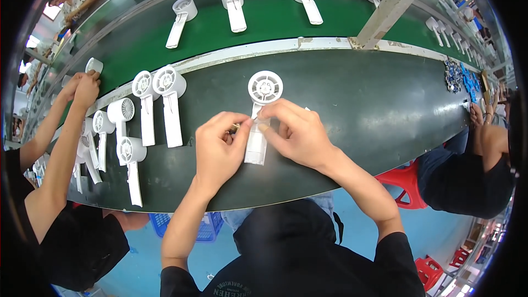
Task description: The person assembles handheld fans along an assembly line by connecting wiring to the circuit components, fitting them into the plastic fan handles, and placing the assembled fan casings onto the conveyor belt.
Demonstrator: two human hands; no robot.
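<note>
A white handheld fan [256, 151] lies on the dark green table in front of me, its round grille head pointing away and its handle toward me. My left hand [220, 146] is closed, with thumb and index finger pinched at the left edge of the handle's upper part. A small shiny bit shows among its curled fingers, too small to name. From the right, my right hand [300, 136] reaches over the fan's neck. Its thumb and fingertips come together on the handle's inside, and what they pinch is hidden.
Several white fans, including a nearby one [131, 151], lie to the left. Beyond a pale rail, a green conveyor belt [264, 16] carries more fans. A metal post [393, 8] rises at the rail. Co-workers sit on both sides; blue parts [470, 81] lie far right.
</note>
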